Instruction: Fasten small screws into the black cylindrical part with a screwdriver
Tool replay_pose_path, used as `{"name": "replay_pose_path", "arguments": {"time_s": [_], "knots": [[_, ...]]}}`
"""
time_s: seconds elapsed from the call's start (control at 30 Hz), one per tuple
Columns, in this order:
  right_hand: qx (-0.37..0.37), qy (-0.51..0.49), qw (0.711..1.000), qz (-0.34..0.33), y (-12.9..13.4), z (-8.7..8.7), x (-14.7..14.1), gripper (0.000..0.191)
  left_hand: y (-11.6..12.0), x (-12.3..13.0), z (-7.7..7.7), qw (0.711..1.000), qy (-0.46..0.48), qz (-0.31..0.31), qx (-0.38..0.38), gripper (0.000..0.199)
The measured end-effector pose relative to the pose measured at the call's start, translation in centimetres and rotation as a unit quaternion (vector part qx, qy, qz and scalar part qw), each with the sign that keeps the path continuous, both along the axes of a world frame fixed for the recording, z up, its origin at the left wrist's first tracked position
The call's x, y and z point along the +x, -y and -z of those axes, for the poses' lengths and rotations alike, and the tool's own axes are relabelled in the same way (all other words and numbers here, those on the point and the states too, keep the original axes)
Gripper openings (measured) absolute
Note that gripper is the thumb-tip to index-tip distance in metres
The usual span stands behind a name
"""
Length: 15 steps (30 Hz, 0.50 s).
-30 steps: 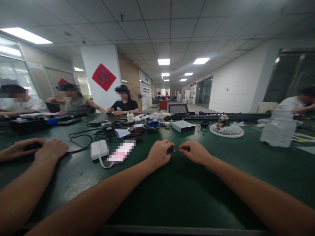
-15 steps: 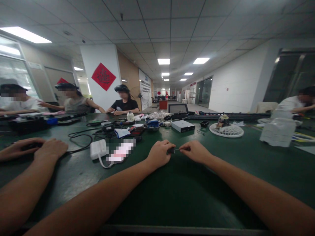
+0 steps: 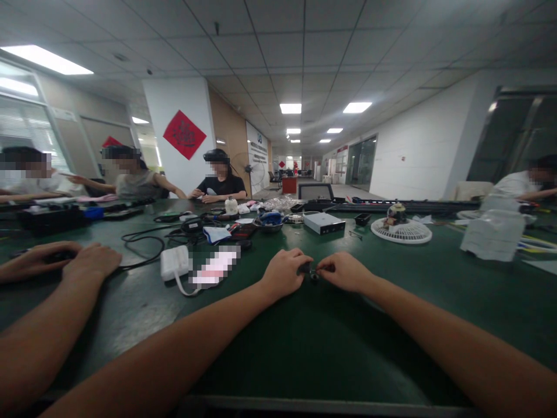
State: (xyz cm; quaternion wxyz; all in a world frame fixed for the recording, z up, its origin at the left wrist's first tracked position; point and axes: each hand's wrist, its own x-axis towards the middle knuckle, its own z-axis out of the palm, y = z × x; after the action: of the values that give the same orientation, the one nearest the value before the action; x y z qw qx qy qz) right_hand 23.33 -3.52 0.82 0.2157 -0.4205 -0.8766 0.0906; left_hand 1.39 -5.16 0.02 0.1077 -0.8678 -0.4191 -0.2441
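In the head view, my left hand point(image 3: 285, 273) is closed around a small dark part point(image 3: 305, 268), most of it hidden by the fingers. My right hand point(image 3: 346, 271) faces it from the right, thumb and fingertips pinched together. Whatever lies in that pinch is too small to make out. A small shiny metal piece point(image 3: 314, 277) shows in the narrow gap between the two hands, low over the green table point(image 3: 331, 354). Whether it touches the right fingertips, I cannot tell.
Another person's hands point(image 3: 91, 264) rest at the left. A white adapter point(image 3: 174, 263), black cables point(image 3: 145, 244), a silver drive box point(image 3: 324, 223) and a white fan guard point(image 3: 402, 232) lie beyond my hands. Translucent plastic point(image 3: 491, 235) stands right. Several people sit around.
The shiny metal piece now shows between my hands, where a thin bridging piece was seen before. My right hand has shifted slightly, and the gap is a little narrower.
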Motion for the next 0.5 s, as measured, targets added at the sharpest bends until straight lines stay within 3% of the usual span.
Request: {"name": "replay_pose_path", "arguments": {"time_s": [0.23,0.37,0.5], "knots": [[-0.011,-0.006,0.999,0.048,0.0,-0.2,-0.1,0.028,-0.2,0.0,0.2,0.998,0.048,-0.034,-0.01,0.033],[-0.048,0.018,0.998,0.039,-0.1,0.3,-0.2,0.046,-0.7,-0.2,0.6,0.993,0.092,-0.075,-0.024,0.033],[-0.051,0.043,0.998,0.02,0.0,0.5,-0.4,0.04,-1.0,-0.2,-0.1,0.978,0.177,-0.109,0.013,0.036]]}}
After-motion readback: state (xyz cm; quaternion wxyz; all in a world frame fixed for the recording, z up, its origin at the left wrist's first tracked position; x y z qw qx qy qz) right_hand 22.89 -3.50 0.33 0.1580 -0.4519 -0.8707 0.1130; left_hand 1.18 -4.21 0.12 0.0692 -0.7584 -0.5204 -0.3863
